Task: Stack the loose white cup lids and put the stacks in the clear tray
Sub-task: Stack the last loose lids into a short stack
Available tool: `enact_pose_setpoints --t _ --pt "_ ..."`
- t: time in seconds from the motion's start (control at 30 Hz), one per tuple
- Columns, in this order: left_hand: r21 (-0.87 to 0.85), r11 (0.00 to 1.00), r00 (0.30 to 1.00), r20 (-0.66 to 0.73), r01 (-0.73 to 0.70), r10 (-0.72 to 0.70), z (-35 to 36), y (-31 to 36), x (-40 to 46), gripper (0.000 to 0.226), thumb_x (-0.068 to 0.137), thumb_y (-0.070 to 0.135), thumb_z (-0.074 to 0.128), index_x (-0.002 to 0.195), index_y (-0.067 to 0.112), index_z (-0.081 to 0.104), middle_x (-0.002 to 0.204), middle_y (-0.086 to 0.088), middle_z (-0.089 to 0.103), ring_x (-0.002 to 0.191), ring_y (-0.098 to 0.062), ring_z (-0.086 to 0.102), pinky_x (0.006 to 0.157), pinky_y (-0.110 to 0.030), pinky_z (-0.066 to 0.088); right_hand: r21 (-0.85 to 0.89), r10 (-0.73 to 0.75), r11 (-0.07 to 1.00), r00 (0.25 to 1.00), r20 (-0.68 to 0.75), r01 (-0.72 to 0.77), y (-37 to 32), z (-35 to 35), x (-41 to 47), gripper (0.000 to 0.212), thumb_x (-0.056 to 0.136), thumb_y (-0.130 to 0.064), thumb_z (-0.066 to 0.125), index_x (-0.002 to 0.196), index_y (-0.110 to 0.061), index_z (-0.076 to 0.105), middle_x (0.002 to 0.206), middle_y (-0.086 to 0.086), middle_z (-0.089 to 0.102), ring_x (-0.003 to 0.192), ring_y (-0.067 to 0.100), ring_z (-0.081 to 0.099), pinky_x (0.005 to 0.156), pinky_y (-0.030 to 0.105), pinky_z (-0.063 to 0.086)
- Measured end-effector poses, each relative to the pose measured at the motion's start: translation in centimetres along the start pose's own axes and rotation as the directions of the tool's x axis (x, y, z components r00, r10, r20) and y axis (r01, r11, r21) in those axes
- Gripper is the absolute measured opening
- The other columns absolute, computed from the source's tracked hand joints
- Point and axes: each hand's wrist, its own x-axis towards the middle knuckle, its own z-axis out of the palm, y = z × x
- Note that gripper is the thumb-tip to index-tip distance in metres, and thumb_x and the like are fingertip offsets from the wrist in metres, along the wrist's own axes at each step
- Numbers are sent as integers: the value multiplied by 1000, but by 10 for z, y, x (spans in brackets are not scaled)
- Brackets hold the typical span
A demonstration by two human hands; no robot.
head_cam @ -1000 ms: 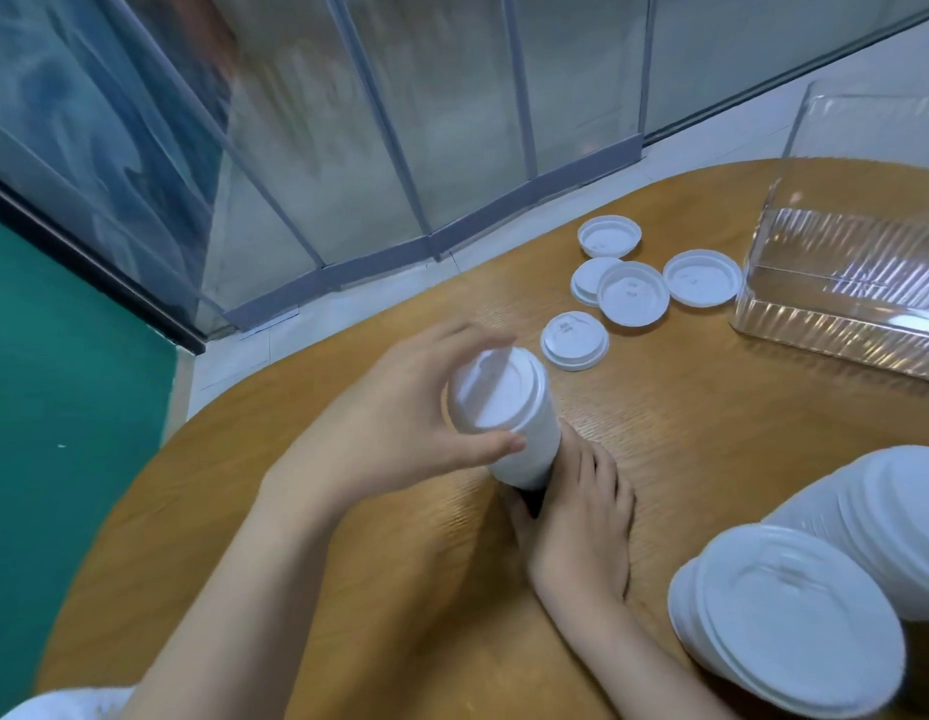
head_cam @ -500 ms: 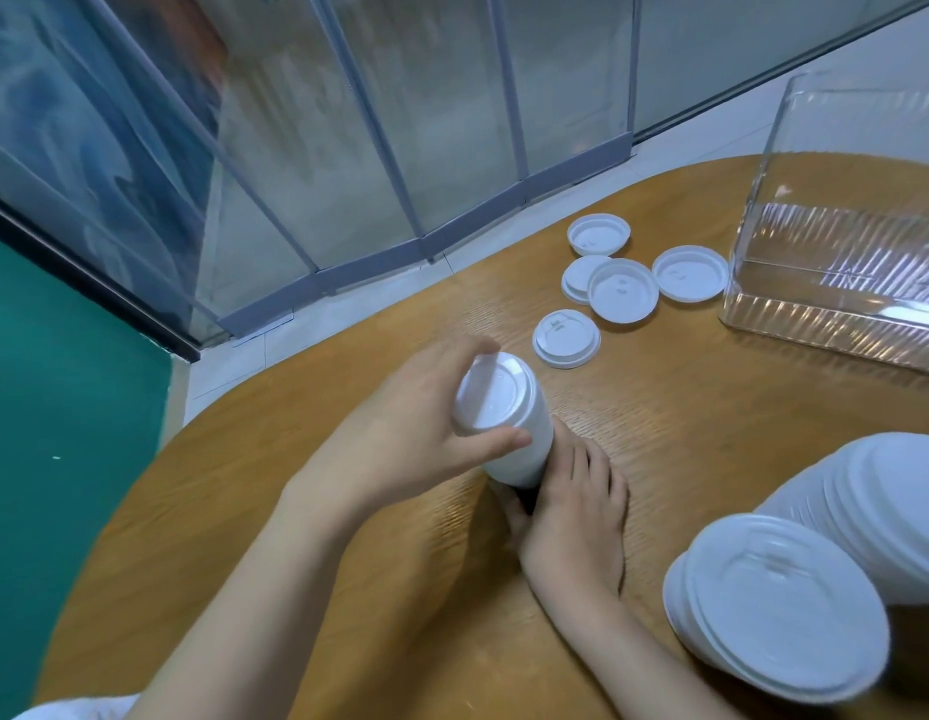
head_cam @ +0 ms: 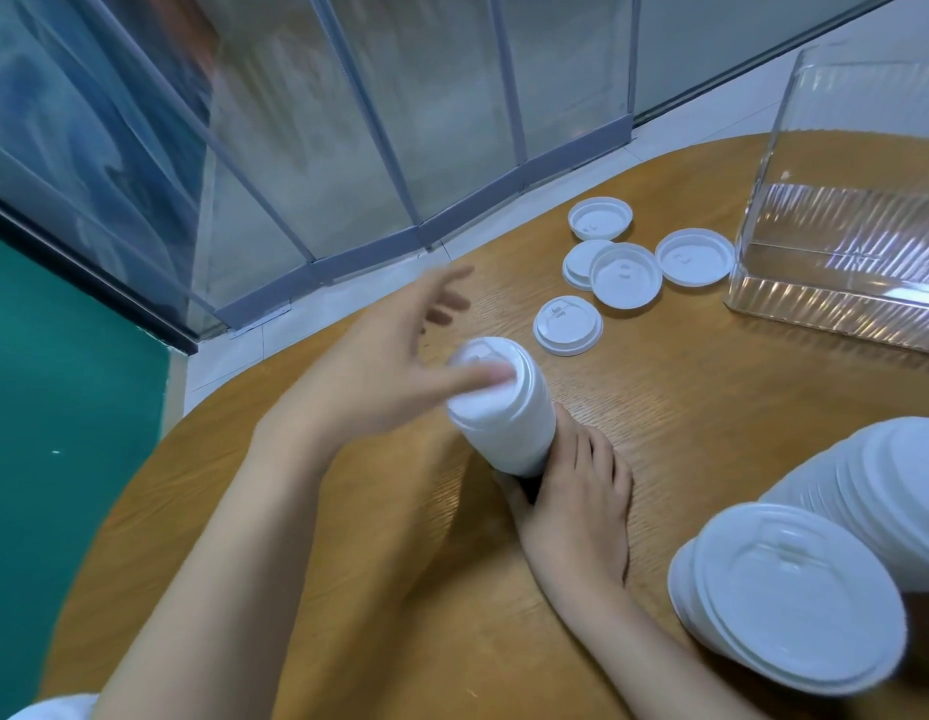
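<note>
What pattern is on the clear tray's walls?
Fine vertical ribbing on the clear tray, seen in the head view.

No legible text, labels, brands, numbers or signs. The loose lids point(head_cam: 568, 325) on the table point(head_cam: 712, 407) carry small embossed marks at their centres, too small to read. The large lid point(head_cam: 784, 595) at lower right shows a raised tab outline only. The tray point(head_cam: 836, 272) bears no markings.

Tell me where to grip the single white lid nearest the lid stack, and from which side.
Take the flat round white plastic lid by its rim, coming from above with fingers on opposite edges. It lies flat on the wooden table, apart from the other lids, so its thin rim is probably the only part to pinch.
</note>
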Motion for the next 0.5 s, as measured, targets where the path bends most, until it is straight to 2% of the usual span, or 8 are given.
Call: enact_pose_setpoints --t 0.1,0.17,0.3,0.5 --pt "-69 996 987 -154 -64 53 -3 -12 38 54 97 57 61 145 32 51 128 14 63 115 -2 59 95 -23 49 -20 4 1000 1000 4 -4 0 0 0 88 77 -51 82 147 -16 42 134 -3 60 127 22 49 109 40 32" --pt "-66 994 991 -107 -82 75 9 -22 72 46 99 42 68 141 28 57 130 10 63 115 -5 61 98 -28 51 -36 4 999 1000 13 -3 0 1 0 89 78 -52 81 148 -15 42 135 -2 59 128 22 49 110 40 32" --pt "59 993 990 95 -107 101 50 -41 124 62 84 50 82 138 28 61 131 14 61 114 -7 60 99 -35 53 -28 0 1000 1000 4 0 0 0 0 86 80 -52 80 147 -15 42 132 -2 59 126 21 50 111 40 32" --pt "169 981 976 209 -92 55 93 -46 150 76 83 58 80 144 22 52 139 3 58 117 -11 55 101 -29 46 -28 2 1000 1000 -6 -3 -2 0 1 81 82 -58 75 145 -20 41 130 -8 56 124 18 50 109 39 35"
